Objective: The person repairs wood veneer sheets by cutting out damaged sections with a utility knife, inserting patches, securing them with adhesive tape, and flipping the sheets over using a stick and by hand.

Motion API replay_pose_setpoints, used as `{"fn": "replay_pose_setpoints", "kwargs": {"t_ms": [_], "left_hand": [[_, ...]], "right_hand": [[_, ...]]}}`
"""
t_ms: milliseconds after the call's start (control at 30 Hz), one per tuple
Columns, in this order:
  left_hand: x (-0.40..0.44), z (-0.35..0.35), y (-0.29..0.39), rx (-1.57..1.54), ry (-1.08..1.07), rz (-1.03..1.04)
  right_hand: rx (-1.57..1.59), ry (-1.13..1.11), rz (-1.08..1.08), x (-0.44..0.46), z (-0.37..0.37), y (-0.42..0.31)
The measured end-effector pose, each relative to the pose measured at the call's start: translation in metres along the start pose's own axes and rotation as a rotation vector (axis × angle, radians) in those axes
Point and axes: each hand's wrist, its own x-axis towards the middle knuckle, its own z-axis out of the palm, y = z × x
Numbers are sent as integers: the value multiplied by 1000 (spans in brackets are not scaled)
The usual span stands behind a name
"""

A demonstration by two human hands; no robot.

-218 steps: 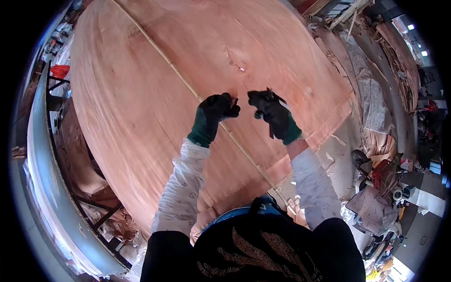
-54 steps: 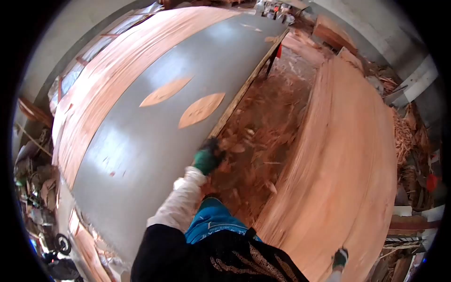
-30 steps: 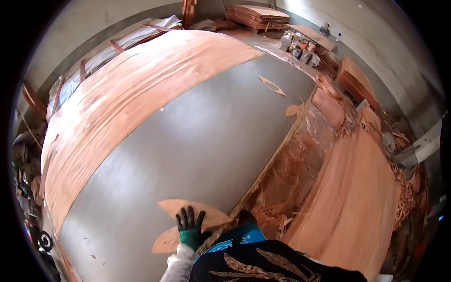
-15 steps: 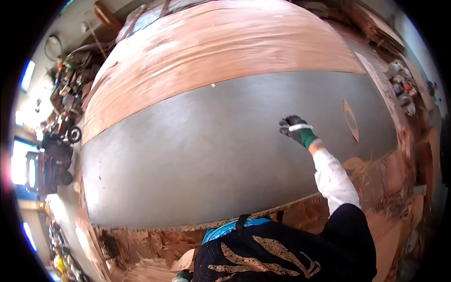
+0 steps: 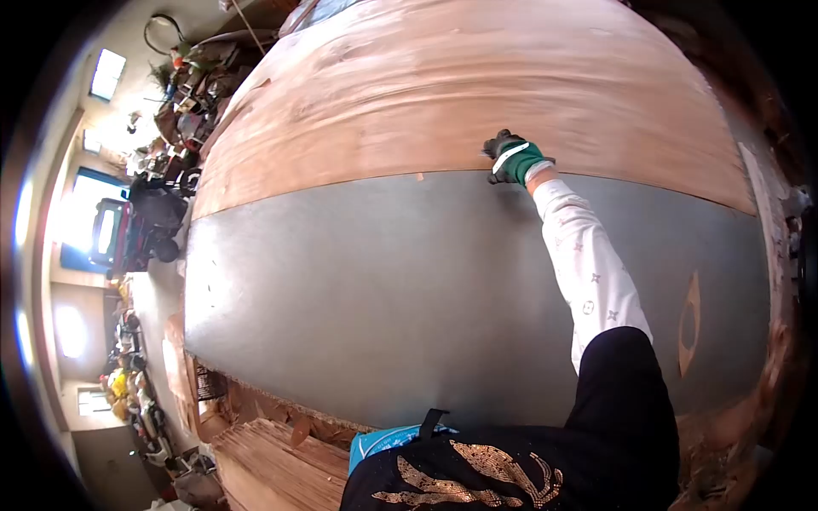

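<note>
My right hand (image 5: 514, 160), in a green and dark glove with a white band across it, reaches out over the seam between a wood veneer sheet (image 5: 409, 94) and a smooth grey board (image 5: 383, 272). Its thumb and fingers look apart, and I make out nothing held between them. The fingertips are over the veneer's near edge; whether they touch it I cannot tell. Beyond the grey surface, the pale brown veneer covers the far part with wavy grain. My left hand is out of view.
A thin wood scrap (image 5: 689, 324) with a hole lies on the board's right part. Stacked veneer (image 5: 281, 460) sits at the lower left. Past the left edge stand a dark vehicle (image 5: 153, 221) and piled clutter (image 5: 192, 111).
My right hand has moved forward from above the grey board to the veneer's edge. The view has shifted, and my left glove has dropped out of the bottom of the picture.
</note>
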Motion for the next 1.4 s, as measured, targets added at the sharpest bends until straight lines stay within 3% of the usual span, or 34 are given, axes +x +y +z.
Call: {"fn": "replay_pose_setpoints", "kwargs": {"t_ms": [167, 267, 300, 367, 400, 433, 500, 567, 633, 667, 733, 767, 800, 967, 1100, 1133, 1167, 1233, 1267, 1300, 1333, 1367, 1400], "left_hand": [[-38, 54, -44, -100, -170, -274], [-61, 76, -86, -281, -263, -494], [-56, 76, -93, -255, -314, -478], [-16, 61, -80, 334, -538, -1], [3, 64, -87, -296, -444, -281], [5, 57, -74, 362, -340, 472], [28, 59, -52, 212, -290, 570], [26, 61, 20, 94, -290, 641], [11, 65, 119, -223, -372, 459], [8, 65, 158, -477, -450, 231], [22, 62, 212, -525, -588, 263], [24, 57, 246, -374, -613, 304], [40, 57, 260, -642, -734, 280], [91, 38, 395, -592, -804, 453], [170, 43, 483, -1057, -829, 568], [215, 47, 494, -1208, -1025, 729], [187, 39, 542, -1370, -684, 302], [233, 48, 563, -907, -474, 832], [274, 53, 571, -671, -353, 1090], [313, 53, 578, -836, -415, 1076], [352, 53, 585, -999, -478, 1062], [378, 46, 584, -1491, -737, 667], [378, 45, 583, -1471, -716, 734]], "right_hand": [[23, 10, -206, 45, 19, 39], [147, 100, -232, 55, 31, 51], [140, 91, -217, 60, 36, 50], [118, 80, -184, 68, 37, 49], [93, 75, -194, 59, 29, 46], [69, 62, -185, 61, 28, 45], [18, 39, -162, 64, 29, 43], [50, 75, -204, 46, 10, 38], [164, 154, -239, 44, 6, 42], [211, 89, -225, 51, 1, 44], [257, -1, -229, 60, -14, 44], [251, -22, -227, 62, -19, 43], [214, -18, -215, 61, -28, 40], [236, 70, -176, 59, -50, 33], [163, 137, -161, 60, -55, 29], [123, 160, -157, 55, -58, 24], [77, 192, -139, 47, -64, 22], [-38, 653, -323, 37, -39, 26], [103, 726, -284, 13, -32, 10], [368, 761, -292, -22, -23, -5], [355, 786, -297, -27, 9, -3], [580, 478, -220, -37, 41, 3], [891, 420, -176, -53, 66, 3]]}}
